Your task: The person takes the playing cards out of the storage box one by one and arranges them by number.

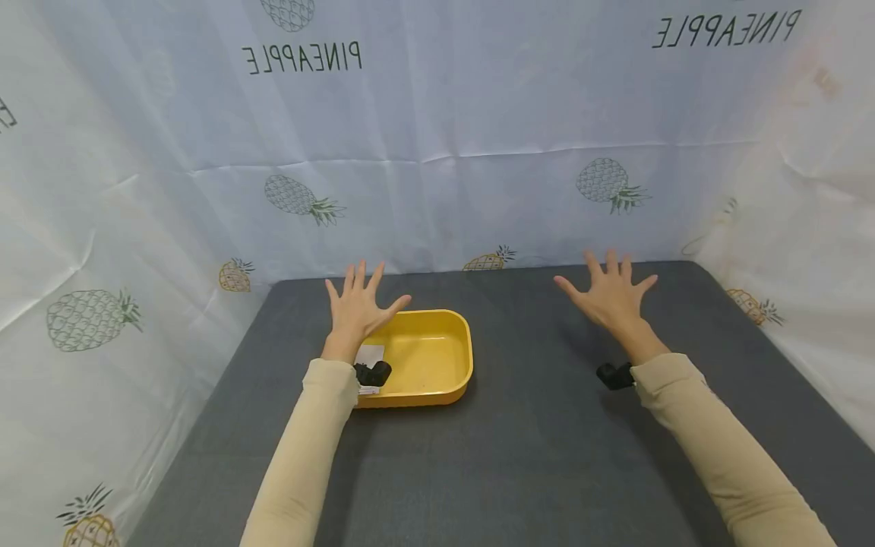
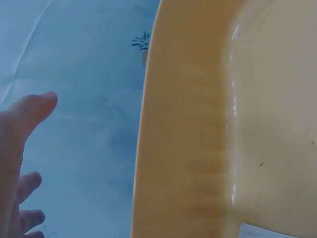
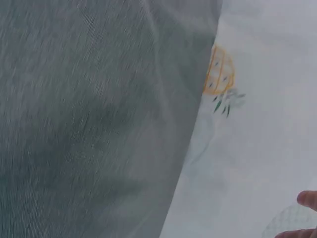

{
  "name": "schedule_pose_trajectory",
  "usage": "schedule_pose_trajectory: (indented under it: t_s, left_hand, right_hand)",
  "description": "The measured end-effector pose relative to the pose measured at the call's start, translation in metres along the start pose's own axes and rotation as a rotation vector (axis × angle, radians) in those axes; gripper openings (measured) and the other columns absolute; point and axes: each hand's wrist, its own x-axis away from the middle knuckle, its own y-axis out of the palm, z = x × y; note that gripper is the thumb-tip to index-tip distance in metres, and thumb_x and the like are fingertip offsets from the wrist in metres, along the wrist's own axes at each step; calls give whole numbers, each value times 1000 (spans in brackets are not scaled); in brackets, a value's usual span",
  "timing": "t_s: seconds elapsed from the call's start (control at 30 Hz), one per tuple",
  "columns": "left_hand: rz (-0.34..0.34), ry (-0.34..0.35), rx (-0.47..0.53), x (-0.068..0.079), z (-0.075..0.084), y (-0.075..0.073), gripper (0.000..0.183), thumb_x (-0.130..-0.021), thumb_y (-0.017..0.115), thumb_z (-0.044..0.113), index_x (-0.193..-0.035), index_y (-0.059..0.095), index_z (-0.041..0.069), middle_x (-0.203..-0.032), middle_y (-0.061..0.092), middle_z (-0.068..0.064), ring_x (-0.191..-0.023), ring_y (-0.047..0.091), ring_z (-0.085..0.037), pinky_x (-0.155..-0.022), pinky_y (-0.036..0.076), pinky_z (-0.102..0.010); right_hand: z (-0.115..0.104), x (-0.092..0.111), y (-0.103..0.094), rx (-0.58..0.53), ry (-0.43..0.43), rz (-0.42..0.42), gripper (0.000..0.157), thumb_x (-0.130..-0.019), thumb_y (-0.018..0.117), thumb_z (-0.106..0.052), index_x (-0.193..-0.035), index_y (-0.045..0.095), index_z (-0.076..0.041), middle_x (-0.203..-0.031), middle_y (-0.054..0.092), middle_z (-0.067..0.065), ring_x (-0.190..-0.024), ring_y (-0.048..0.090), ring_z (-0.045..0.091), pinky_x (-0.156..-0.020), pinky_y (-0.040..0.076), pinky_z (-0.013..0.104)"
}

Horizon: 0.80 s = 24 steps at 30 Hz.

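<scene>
My left hand [image 1: 353,310] is spread wide, fingers straight, in front of the left part of a yellow tray [image 1: 465,357]. Nothing is in its grip. In the left wrist view the thumb and fingertips show at the left edge, beside the tray's wall [image 2: 178,124]. Some white paper [image 1: 370,355] lies in the tray, partly hidden by the wrist and its black camera [image 1: 373,374]. On the other side my right hand [image 1: 611,298], also spread and holding nothing, is over the far right part of the table. Only two of its fingertips [image 3: 308,199] show in the right wrist view.
A dark grey table [image 1: 519,456] extends under both arms. White cloth [image 1: 437,114] printed with pineapples hangs behind the table's far edge, with more cloth along the left and right sides. A second black wrist camera [image 1: 614,376] sits at the right wrist.
</scene>
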Motion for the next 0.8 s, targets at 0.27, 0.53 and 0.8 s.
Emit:
schedule_pose_trajectory:
  t_s: [0.27, 0.53, 0.8]
  left_hand:
    - [65, 64, 75, 19, -8, -5, 76, -92, 50, 58, -155, 21, 25, -163, 15, -13, -148, 21, -39, -120, 11, -62]
    - [98, 87, 189, 44, -23, -5, 62, -95, 53, 48, -148, 39, 18, -156, 33, -14, -141, 35, -41, -110, 32, -61]
    - [90, 65, 434, 69, -49, 4, 51, -98, 55, 34, -143, 47, 12, -152, 38, -17, -142, 33, -40, -112, 28, -63]
  right_hand:
    - [-28, 19, 8, -26, -115, 92, 72, -95, 51, -52, -146, 37, -4, -145, 36, 31, -131, 35, 52, -96, 36, 69]
    - [-56, 39, 21, -202, -193, 90, 52, -94, 61, -26, -135, 50, 4, -131, 54, 30, -115, 55, 46, -92, 47, 57]
    - [-82, 55, 37, -467, -238, 2, 39, -92, 63, -21, -122, 59, 4, -108, 67, 24, -97, 67, 36, -83, 54, 49]
